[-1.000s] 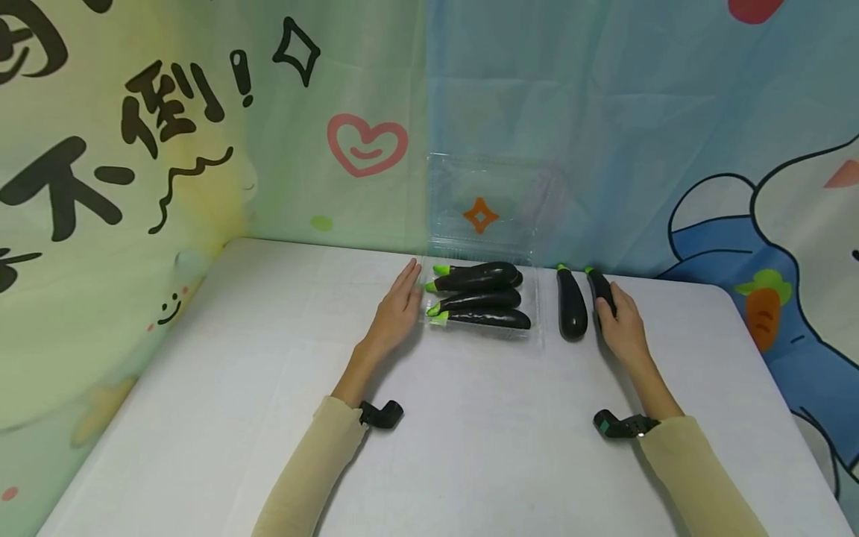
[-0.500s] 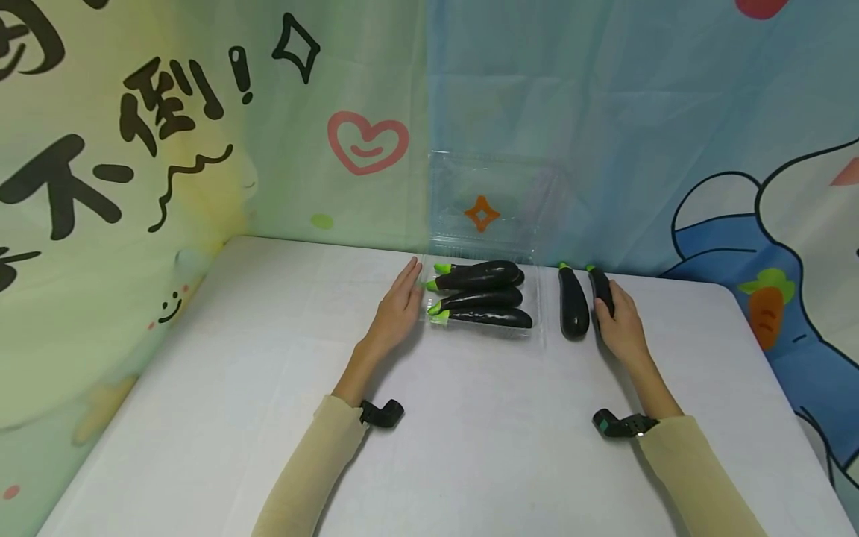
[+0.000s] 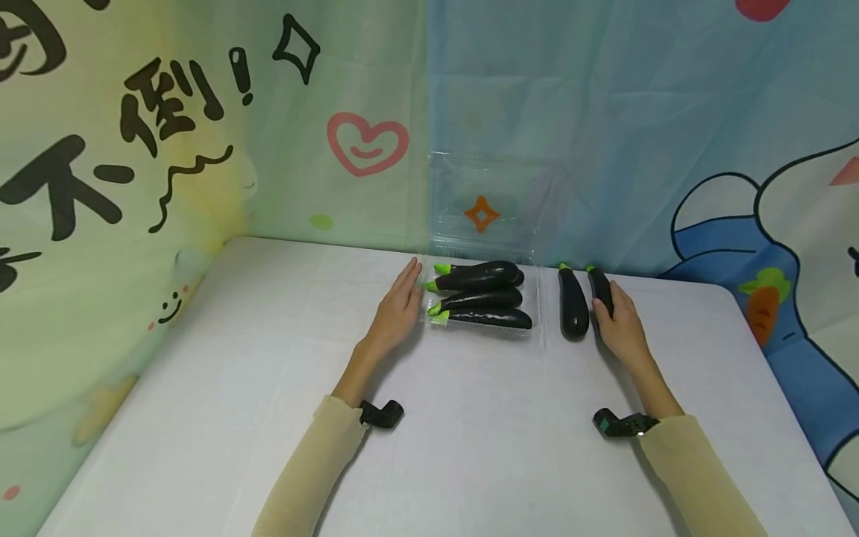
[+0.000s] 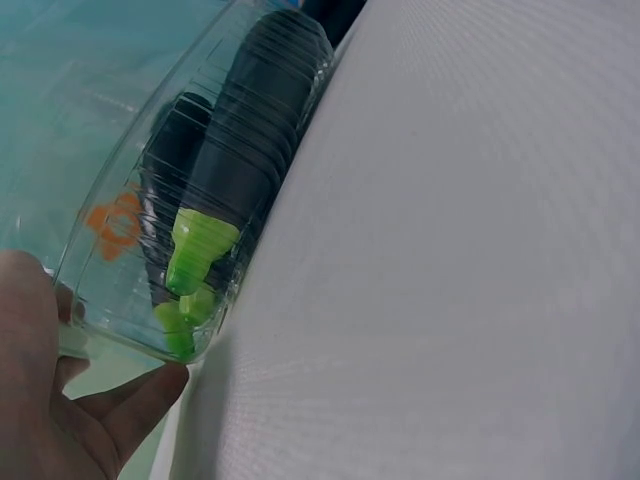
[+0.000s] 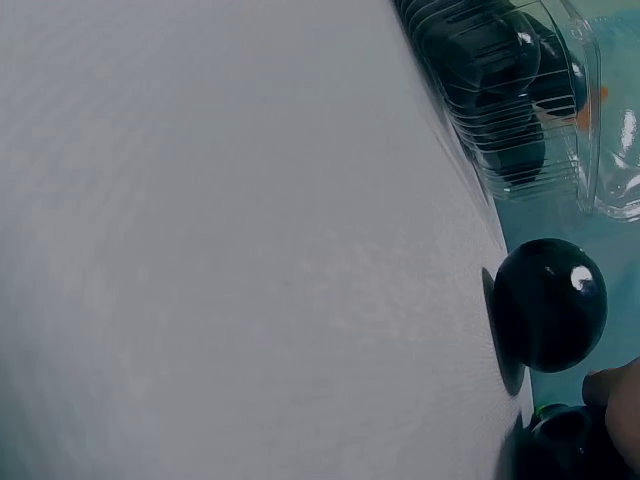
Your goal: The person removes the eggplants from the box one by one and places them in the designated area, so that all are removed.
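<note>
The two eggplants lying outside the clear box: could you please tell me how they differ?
The eggplant under the right hand is gripped by the right hand, which hides its rounded end; the free eggplant lies untouched and fully visible. The gripped one lies farther from the clear plastic box; the free one lies between them. Both are glossy, dark purple, green-stemmed, stems pointing away.

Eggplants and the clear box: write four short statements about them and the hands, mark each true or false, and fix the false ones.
1. The clear plastic box stands with its lid open. True.
2. Two eggplants lie on the table outside the box. True.
3. The right hand grips the box. False: it holds the outer eggplant, right of the loose eggplant.
4. The left hand is curled round an eggplant. False: its straight fingers rest against the box's left end.
</note>
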### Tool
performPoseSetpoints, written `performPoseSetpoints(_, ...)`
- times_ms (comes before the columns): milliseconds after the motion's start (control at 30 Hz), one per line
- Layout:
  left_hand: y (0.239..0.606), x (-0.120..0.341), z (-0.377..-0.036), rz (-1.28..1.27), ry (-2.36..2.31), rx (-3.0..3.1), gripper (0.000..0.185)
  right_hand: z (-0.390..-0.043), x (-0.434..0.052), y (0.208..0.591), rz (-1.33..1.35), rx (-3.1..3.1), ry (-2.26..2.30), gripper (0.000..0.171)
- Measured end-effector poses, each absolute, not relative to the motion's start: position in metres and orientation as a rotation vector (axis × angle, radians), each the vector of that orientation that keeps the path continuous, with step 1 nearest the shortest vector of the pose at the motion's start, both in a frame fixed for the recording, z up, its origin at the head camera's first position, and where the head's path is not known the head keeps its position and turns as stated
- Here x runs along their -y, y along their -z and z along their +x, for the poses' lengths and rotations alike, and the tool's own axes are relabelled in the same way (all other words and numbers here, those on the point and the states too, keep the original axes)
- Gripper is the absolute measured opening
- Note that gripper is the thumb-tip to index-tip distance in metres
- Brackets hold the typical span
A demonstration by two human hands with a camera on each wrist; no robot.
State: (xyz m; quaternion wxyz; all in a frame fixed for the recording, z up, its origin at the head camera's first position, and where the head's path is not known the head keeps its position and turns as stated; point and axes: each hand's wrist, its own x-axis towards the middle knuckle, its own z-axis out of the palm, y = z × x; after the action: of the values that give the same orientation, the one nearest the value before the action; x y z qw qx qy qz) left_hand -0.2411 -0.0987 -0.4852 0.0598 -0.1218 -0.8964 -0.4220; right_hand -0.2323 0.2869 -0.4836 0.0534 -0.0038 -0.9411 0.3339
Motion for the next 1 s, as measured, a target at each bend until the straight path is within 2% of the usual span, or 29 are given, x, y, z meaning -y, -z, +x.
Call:
performPoseSetpoints(433, 0.4860, 0.0986, -0.2411, -0.378, 1.273, 2.692, 0.047, -0.2318, -0.2811, 0.4808, -0.150, 2.856, -1.035, 0.059)
performPoseSetpoints(1000, 0.4854, 0.0990, -0.2409, -0.386, 1.262, 2.708, 0.049, -0.2350, -0.2797, 0.4833, -0.169, 2.869, -1.003, 0.059)
